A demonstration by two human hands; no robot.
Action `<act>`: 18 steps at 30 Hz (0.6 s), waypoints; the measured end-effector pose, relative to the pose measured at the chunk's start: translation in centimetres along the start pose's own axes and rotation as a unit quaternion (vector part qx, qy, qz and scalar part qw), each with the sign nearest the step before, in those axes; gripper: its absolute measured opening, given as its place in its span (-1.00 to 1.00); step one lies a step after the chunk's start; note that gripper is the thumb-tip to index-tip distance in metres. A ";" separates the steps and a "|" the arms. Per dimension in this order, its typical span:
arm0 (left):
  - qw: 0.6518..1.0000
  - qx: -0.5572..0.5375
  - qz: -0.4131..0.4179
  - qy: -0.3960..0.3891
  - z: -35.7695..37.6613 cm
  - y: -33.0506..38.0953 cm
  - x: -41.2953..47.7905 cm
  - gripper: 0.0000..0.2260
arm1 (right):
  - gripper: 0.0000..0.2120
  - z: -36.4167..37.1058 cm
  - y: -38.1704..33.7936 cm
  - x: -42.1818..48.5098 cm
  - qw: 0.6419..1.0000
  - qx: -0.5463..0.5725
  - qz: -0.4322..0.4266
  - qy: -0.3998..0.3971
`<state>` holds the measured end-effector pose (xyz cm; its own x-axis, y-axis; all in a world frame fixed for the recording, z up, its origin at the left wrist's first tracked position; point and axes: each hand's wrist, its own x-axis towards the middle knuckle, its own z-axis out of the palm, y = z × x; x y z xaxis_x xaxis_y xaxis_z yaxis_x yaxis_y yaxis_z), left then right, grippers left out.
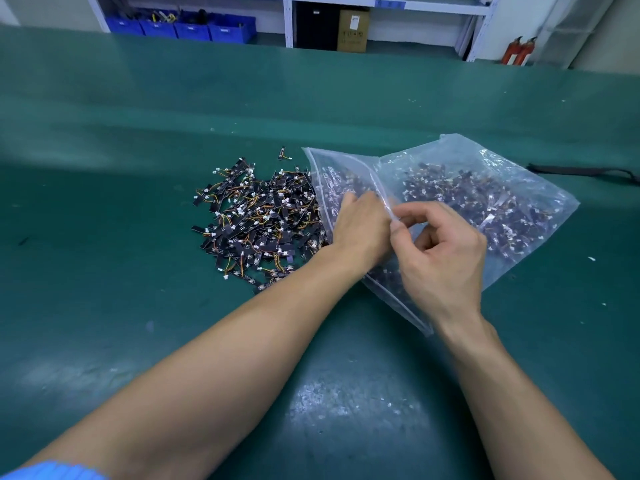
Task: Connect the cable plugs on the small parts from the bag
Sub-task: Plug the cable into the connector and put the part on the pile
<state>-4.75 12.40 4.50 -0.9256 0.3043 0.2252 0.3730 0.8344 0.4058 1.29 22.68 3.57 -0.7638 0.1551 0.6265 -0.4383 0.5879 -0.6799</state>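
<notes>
A clear plastic zip bag (485, 181) lies on the green table, full of small black parts with orange-yellow wires and white plugs. To its left a pile of the same small parts (256, 223) is spread on the table. My left hand (360, 230) reaches into the bag's open mouth, its fingertips hidden among the parts inside. My right hand (440, 251) pinches the upper edge of the bag's mouth between thumb and forefinger and holds it up.
The green table mat (138, 202) stretches wide on all sides. A black strap (585, 172) lies at the far right. Behind the table stand shelves with blue bins (194, 29), a cardboard box (353, 29) and red fire extinguishers (519, 51).
</notes>
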 end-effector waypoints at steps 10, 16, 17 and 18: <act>0.994 0.036 0.037 0.097 -2.7 -5.8 -5.4 -0.93 | -0.86 0.9 0.2 -0.8 0.996 -0.028 0.011 -0.081; 0.987 0.085 -0.033 0.129 -4.3 -10.4 -7.1 -0.92 | -0.89 1.8 1.0 -1.5 0.968 -0.118 0.043 -0.218; 0.987 0.093 -0.038 0.122 -4.2 -10.7 -7.2 -0.91 | -0.90 1.9 1.0 -1.6 0.964 -0.126 0.048 -0.231; 0.988 0.096 -0.037 0.118 -4.1 -11.0 -7.3 -0.91 | -0.92 2.0 1.0 -1.5 0.961 -0.129 0.055 -0.238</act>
<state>-1.82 -0.90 2.05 -0.9002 0.1429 0.4115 0.2654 0.9289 0.2581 1.08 21.50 1.14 -0.9557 -0.1171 0.2701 -0.2579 0.7756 -0.5761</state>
